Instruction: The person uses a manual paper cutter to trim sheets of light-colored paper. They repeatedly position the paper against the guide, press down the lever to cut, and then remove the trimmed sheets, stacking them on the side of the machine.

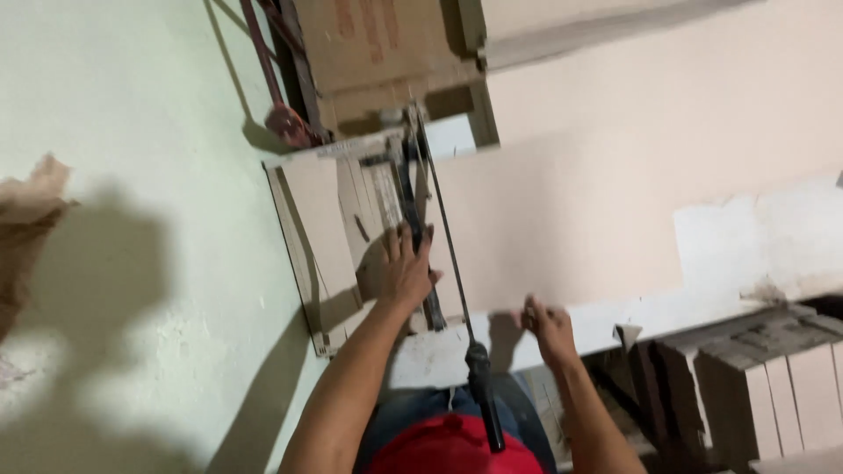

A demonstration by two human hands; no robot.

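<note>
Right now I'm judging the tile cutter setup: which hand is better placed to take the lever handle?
Probably the right hand: it grips the tile's near edge beside the black handle. The left hand presses on the cutter's rail.

Left hand flat on the tile cutter, right hand gripping the large tile's edge

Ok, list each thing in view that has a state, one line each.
Tile cutter: lying flat, a large pale tile under its rail.
Cutter handle: free, no hand on it.
Large tile: flat in the cutter.
Left hand: pressed flat on the cutter base.
Right hand: gripping the tile's near edge.
Stacked tiles: standing on edge.
</note>
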